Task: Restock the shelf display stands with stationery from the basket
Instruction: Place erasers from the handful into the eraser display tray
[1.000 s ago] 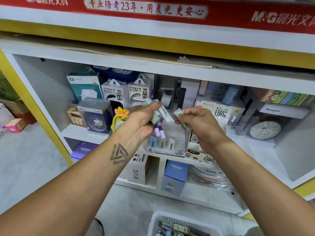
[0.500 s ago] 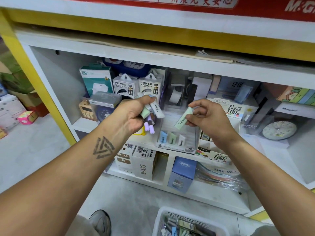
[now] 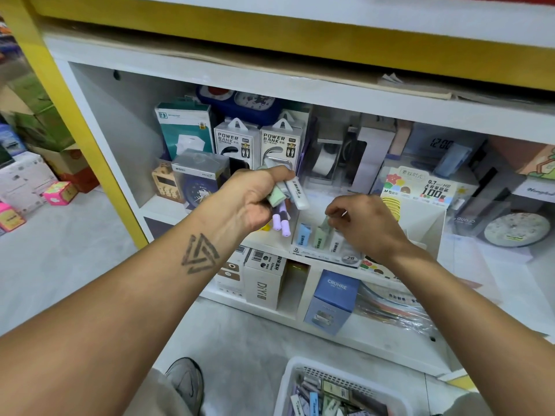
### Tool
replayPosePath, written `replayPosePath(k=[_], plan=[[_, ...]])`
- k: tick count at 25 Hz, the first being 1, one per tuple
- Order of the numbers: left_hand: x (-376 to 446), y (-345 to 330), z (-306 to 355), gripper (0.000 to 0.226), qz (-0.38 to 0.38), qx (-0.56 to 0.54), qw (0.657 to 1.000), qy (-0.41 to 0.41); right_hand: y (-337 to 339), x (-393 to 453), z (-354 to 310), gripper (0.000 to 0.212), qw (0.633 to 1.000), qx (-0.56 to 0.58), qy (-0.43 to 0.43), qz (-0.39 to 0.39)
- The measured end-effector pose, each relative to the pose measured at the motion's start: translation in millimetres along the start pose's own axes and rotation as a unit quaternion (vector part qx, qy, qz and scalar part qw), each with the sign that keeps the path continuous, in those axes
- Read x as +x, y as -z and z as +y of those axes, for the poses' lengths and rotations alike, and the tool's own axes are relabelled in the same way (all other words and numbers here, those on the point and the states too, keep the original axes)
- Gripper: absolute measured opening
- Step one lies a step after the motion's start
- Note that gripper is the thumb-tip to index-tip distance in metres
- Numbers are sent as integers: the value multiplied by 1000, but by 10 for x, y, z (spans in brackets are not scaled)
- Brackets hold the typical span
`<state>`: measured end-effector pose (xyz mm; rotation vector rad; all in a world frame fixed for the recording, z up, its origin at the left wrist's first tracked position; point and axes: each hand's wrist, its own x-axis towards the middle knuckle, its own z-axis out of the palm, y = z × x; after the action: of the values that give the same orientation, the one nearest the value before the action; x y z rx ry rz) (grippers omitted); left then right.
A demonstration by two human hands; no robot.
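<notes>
While a green eraser [image 3: 325, 224] is pinched at its upper end by the fingertips of the right hand [image 3: 365, 226], it is being lowered into the clear display stand [image 3: 326, 256] directly beneath that hand. The eraser is judged to be light, stiff and sleeved in smooth paper, so a grip across the narrow sides near the top is thought best, leaving the lower end free to slide into its slot; the sleeve may be slippery. Just left of the right hand, a bundle of stationery [image 3: 283, 202] is clamped in the curled fingers of the left hand [image 3: 252, 199]: a white eraser, a green one, and two lilac pen-like sticks that point downward below the palm. These are also taken to be light, though a loose bundle could slip. In the stand, a blue, a green and a white eraser are seen upright side by side, with room behind them. Below both forearms, a white basket [image 3: 288, 382] is filled with more sleeved erasers and small stationery, lying jumbled.
</notes>
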<state>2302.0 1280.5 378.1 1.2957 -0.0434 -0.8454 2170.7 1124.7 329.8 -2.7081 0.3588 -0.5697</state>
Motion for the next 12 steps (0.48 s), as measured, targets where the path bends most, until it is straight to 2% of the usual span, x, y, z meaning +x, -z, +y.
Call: replayPosePath(k=[4,6,8,9,10,12], plan=[[27,-2,-32,4,0,-10,1000,0,-27,8,-7,23,996,-41,40,-69],[24,-14,-46,6,1,-3,1000,1,-48,20,-5,34,990,-55,18,-126],[2,-43,-51,5,-3,-6,1000,5,-39,40,-14,35,992,-23,-14,-121],[-13,-63,-47,5,-9,-14,1000,8,-10,50,-38,32,992,60,-57,-95],[-30,-85,-47,9,-16,-20,1000,12,23,61,-68,27,975,183,-108,-69],[-62,-146,-68,19,-47,-12,999,20,120,76,-168,17,892,414,-177,-48]])
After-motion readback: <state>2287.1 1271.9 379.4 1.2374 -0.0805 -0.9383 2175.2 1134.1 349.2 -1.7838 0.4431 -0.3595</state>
